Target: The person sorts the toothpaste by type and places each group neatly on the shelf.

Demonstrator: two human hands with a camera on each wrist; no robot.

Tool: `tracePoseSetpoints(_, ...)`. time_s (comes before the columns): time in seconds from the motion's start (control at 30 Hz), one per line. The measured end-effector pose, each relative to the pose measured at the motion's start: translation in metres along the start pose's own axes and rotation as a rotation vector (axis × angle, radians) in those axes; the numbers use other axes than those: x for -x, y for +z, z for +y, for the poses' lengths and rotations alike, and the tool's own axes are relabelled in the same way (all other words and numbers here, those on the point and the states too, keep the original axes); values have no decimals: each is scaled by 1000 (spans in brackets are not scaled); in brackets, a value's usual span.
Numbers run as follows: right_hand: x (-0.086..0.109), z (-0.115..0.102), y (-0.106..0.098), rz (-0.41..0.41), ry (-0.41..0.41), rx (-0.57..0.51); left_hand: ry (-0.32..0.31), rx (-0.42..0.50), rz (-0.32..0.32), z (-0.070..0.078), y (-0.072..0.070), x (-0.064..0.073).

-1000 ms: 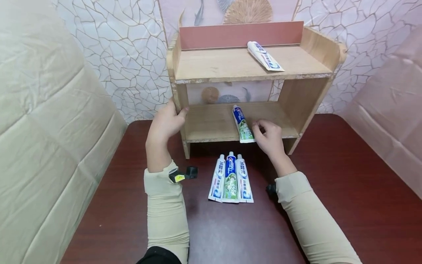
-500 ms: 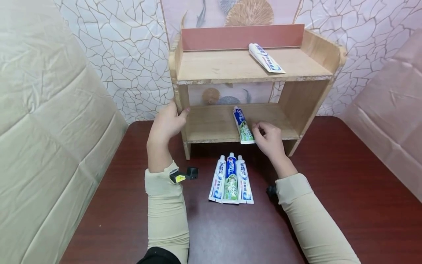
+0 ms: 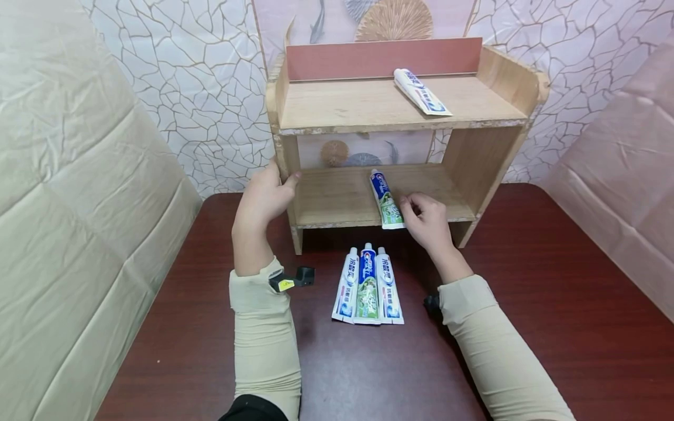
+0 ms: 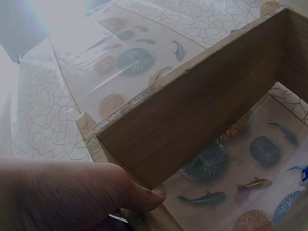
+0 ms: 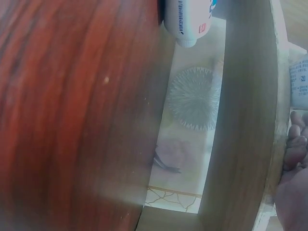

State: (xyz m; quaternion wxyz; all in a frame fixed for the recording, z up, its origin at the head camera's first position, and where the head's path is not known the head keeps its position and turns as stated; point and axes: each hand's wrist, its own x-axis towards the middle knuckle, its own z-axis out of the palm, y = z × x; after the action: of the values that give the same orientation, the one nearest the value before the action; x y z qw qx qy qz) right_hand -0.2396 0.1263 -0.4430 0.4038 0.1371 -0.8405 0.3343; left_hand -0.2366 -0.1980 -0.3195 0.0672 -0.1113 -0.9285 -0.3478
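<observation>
My left hand [image 3: 265,196] grips the left side panel of a small wooden shelf unit [image 3: 363,126]. In the left wrist view its thumb [image 4: 144,196] lies on the inside of that panel. A blue and green toothpaste tube [image 3: 387,200] lies on the lower board, cap to the back, its flat end at the front edge. My right hand [image 3: 427,219] is right beside this tube with curled fingers. Whether it pinches the tube's edge is not clear. In the right wrist view the curled fingers [image 5: 295,151] are close to a white tube surface [image 5: 299,84].
Three toothpaste tubes lie side by side on the dark red table [image 3: 174,327]: a white one [image 3: 346,286], a blue and green one [image 3: 367,286] and another white one [image 3: 388,287]. One more white tube [image 3: 422,92] lies slanted on the upper board. Patterned sheeting [image 3: 205,82] hangs behind.
Both hands and all the tubes keep their places. Only the head view shifts slightly.
</observation>
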Motion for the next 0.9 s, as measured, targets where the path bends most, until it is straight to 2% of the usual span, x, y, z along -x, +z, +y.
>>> tracePoseSetpoints(0.9,2,-2,5,-6,-17,38,7,-12,-3,-4,-3,-2)
